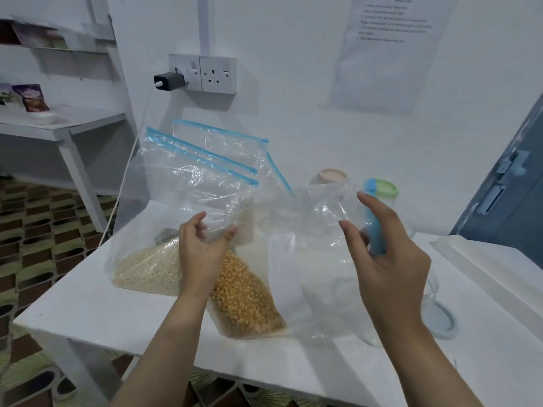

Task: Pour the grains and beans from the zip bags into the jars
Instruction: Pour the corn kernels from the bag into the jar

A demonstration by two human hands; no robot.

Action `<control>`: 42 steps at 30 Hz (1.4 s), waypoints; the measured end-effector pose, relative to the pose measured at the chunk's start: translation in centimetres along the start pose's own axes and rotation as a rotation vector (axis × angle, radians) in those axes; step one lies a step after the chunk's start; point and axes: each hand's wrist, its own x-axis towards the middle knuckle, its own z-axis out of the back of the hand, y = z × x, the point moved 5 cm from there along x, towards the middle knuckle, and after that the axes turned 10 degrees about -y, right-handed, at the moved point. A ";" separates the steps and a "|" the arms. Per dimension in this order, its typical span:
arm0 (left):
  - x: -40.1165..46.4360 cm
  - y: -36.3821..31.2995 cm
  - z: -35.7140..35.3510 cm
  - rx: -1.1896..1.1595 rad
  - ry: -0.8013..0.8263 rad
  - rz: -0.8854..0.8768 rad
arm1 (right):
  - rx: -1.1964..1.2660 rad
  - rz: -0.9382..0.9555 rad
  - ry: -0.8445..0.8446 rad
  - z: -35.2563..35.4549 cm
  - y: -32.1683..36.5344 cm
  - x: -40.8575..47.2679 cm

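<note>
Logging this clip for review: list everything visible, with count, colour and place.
zip bags: several, clear with blue zips, on the white table
pale grains: in left bag
yellow kernels: in middle bag
jars: two at back, pink lid, green lid
blue lid: one, table right
wall sockets: white, charger plugged in
paper notice: wall
shelf: white, left
left hand: pinches bag
right hand: holds bag's blue zip

Blurred wall notice (392, 24); jar (382, 333) veiled behind plastic.

White wall (293, 83), double socket (202, 73), patterned floor (35, 218).
</note>
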 end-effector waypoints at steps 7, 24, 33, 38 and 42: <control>1.3 -4.3 -1.1 -0.013 -0.041 -0.139 | 0.084 -0.096 -0.072 1.7 1.1 2.5; 6.5 -15.9 -4.5 -0.007 -0.046 -0.454 | 0.120 -0.049 -0.074 3.3 0.3 7.9; 7.5 -17.2 -5.7 0.021 -0.017 -0.487 | 0.197 -0.138 -0.151 3.0 -1.2 9.0; 7.7 -18.0 -6.1 0.010 -0.050 -0.525 | 0.264 -0.140 -0.157 2.6 -2.0 9.9; 7.7 -18.8 -6.5 -0.003 -0.065 -0.554 | 0.352 -0.149 -0.203 2.2 -3.3 9.9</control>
